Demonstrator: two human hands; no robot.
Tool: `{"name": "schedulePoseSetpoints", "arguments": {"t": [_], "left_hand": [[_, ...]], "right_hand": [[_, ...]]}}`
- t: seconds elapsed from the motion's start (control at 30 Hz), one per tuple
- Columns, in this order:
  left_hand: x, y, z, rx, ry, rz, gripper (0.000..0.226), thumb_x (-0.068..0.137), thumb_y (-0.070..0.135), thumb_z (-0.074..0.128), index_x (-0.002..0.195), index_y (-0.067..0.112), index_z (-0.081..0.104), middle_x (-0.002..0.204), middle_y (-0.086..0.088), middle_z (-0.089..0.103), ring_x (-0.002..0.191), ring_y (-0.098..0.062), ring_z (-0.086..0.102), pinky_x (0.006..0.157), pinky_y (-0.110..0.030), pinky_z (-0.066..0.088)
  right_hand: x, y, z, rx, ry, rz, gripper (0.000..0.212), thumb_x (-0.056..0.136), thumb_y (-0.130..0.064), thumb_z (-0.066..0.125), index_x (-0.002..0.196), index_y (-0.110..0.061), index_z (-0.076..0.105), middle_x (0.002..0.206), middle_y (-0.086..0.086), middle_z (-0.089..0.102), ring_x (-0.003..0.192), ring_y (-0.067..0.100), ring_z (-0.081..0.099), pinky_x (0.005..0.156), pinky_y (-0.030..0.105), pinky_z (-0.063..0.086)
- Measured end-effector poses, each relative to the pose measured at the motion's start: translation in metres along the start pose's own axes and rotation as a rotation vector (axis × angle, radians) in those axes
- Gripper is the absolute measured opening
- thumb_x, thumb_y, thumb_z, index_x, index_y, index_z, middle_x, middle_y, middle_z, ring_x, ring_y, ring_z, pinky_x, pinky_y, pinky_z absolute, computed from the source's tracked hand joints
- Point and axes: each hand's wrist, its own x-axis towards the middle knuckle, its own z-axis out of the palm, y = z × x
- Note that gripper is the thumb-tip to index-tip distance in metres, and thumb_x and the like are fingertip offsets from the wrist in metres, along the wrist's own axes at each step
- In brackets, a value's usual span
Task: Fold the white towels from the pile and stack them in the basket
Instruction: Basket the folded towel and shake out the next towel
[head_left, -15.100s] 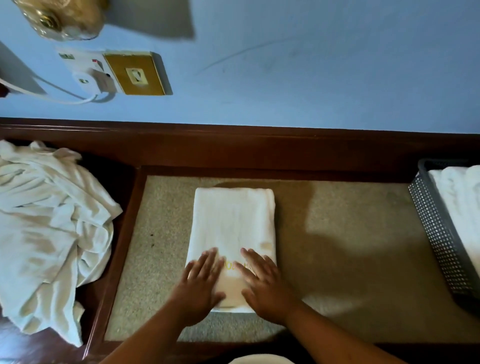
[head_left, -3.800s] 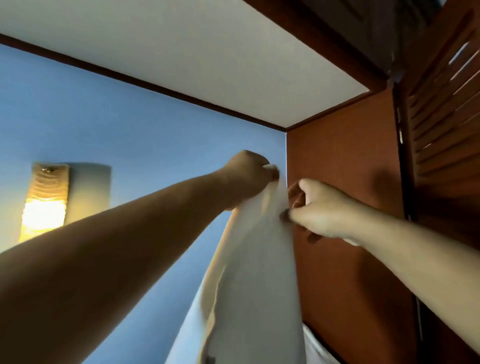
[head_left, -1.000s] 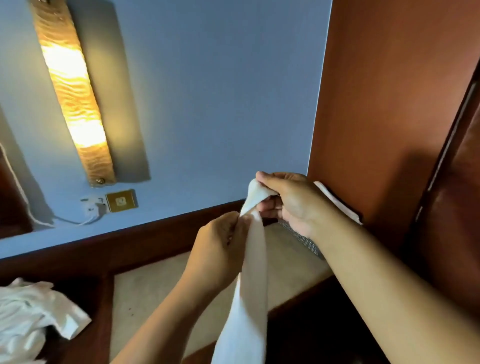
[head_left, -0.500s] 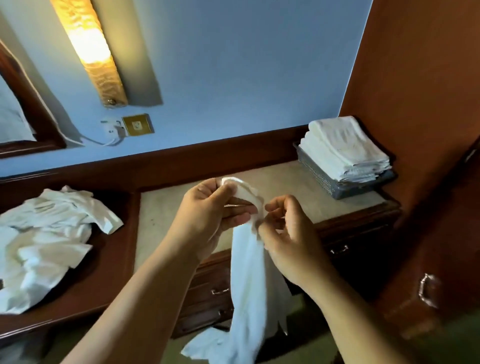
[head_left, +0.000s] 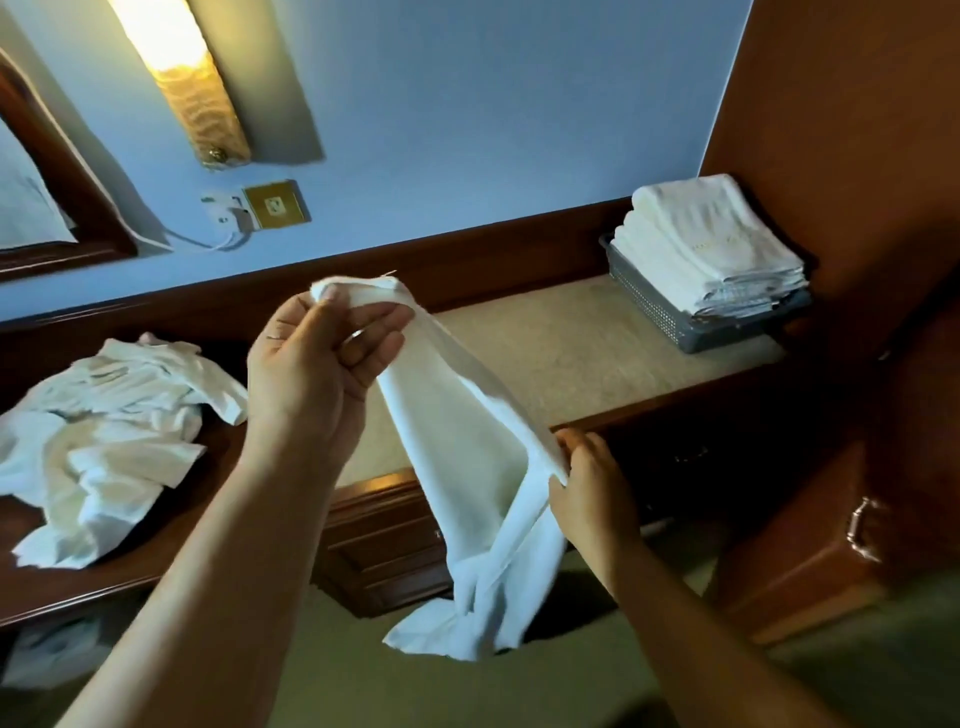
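Note:
I hold a white towel (head_left: 457, 467) in the air in front of the desk. My left hand (head_left: 317, 364) pinches its top corner, raised at centre. My right hand (head_left: 592, 483) grips the towel's right edge lower down. The rest of the cloth hangs loose toward the floor. A crumpled pile of white towels (head_left: 104, 441) lies on the dark wooden top at left. At the far right, a grey mesh basket (head_left: 654, 306) carries a stack of folded white towels (head_left: 711, 249).
A beige-topped desk surface (head_left: 571, 348) runs between pile and basket, with wooden drawers (head_left: 384, 545) beneath. A brown wooden cabinet (head_left: 852, 364) with a metal handle stands at right. On the blue wall hang a lit lamp (head_left: 182, 73), a socket plate (head_left: 275, 205) and a mirror frame (head_left: 52, 171).
My right hand has slid down along the towel's edge, away from my left hand, spreading the cloth. The view has dipped slightly toward the desk.

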Motion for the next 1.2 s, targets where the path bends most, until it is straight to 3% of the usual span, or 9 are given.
{"name": "schedulePoseSetpoints", "arguments": {"t": [0.27,0.4,0.5,0.67,0.8,0.87,1.0,1.1,1.2], "left_hand": [[0.026,0.033,-0.061,0.027,0.430,0.053,0.027,0.108,0.028,0.038,0.102,0.013,0.060,0.053,0.006,0.063,0.053,-0.007,0.065,0.056,-0.022,0.055],[0.021,0.027,-0.079,0.231,0.551,0.153,0.036,0.104,0.024,0.037,0.084,0.023,0.067,0.055,0.002,0.057,0.048,-0.011,0.053,0.050,-0.024,0.048],[0.006,-0.004,-0.075,0.547,0.401,0.240,0.038,0.108,0.030,0.036,0.080,0.028,0.061,0.059,-0.001,0.064,0.045,-0.018,0.055,0.042,-0.024,0.040],[-0.042,-0.061,-0.045,0.726,0.051,0.186,0.027,0.107,0.013,0.045,0.090,0.017,0.066,0.078,0.000,0.073,0.064,-0.011,0.066,0.057,-0.021,0.048],[-0.058,-0.075,-0.035,0.664,0.082,0.128,0.031,0.108,0.020,0.044,0.085,0.012,0.064,0.073,-0.015,0.061,0.063,-0.013,0.051,0.058,-0.029,0.042],[-0.049,-0.065,-0.034,0.626,0.147,0.173,0.034,0.108,0.026,0.044,0.083,0.012,0.063,0.066,-0.006,0.057,0.062,-0.007,0.048,0.059,-0.026,0.041],[-0.034,-0.037,-0.026,0.496,0.086,0.211,0.033,0.107,0.031,0.046,0.088,0.013,0.065,0.075,-0.002,0.060,0.071,-0.014,0.055,0.066,-0.032,0.045],[-0.028,-0.019,-0.020,0.343,-0.001,0.197,0.030,0.106,0.033,0.048,0.094,0.023,0.074,0.088,-0.004,0.070,0.084,-0.020,0.063,0.078,-0.040,0.050],[-0.022,-0.003,-0.018,0.272,0.003,0.204,0.036,0.107,0.029,0.048,0.085,0.032,0.076,0.084,0.003,0.070,0.081,-0.013,0.064,0.077,-0.034,0.052]], "right_hand": [[0.000,0.057,0.021,0.022,-0.089,0.252,0.020,0.089,0.000,0.054,0.092,-0.018,0.064,0.099,0.002,0.063,0.095,0.031,0.065,0.073,0.029,0.050],[0.007,0.022,0.007,0.231,0.015,0.047,0.030,0.086,-0.001,0.046,0.104,-0.012,0.068,0.100,0.002,0.070,0.098,0.023,0.066,0.084,0.027,0.048],[-0.004,-0.037,-0.018,0.424,-0.047,-0.229,0.025,0.091,-0.024,0.047,0.100,-0.020,0.069,0.091,-0.013,0.071,0.089,0.001,0.066,0.079,0.019,0.049],[-0.015,-0.116,-0.045,0.477,-0.046,-0.580,0.010,0.094,-0.016,0.065,0.099,-0.018,0.073,0.091,-0.012,0.073,0.085,0.001,0.068,0.073,0.017,0.052],[-0.015,-0.127,-0.051,0.523,0.062,-0.481,0.007,0.093,-0.024,0.070,0.093,-0.018,0.072,0.082,-0.014,0.071,0.078,0.002,0.067,0.069,0.021,0.053],[-0.018,-0.116,-0.052,0.498,0.064,-0.481,0.014,0.089,-0.033,0.074,0.094,-0.020,0.071,0.078,-0.013,0.069,0.073,0.004,0.067,0.064,0.020,0.052],[-0.035,-0.079,-0.041,0.489,-0.284,-0.363,0.022,0.087,-0.039,0.076,0.103,-0.027,0.069,0.088,-0.010,0.068,0.081,0.007,0.066,0.068,0.026,0.055],[-0.038,-0.025,0.003,0.231,-0.257,-0.371,0.012,0.088,-0.022,0.074,0.099,-0.019,0.073,0.091,-0.007,0.062,0.080,0.007,0.060,0.069,0.029,0.053],[-0.035,0.023,0.027,0.133,-0.362,0.006,0.020,0.096,-0.030,0.064,0.090,-0.013,0.071,0.094,0.002,0.059,0.083,0.018,0.060,0.062,0.019,0.043]]}}
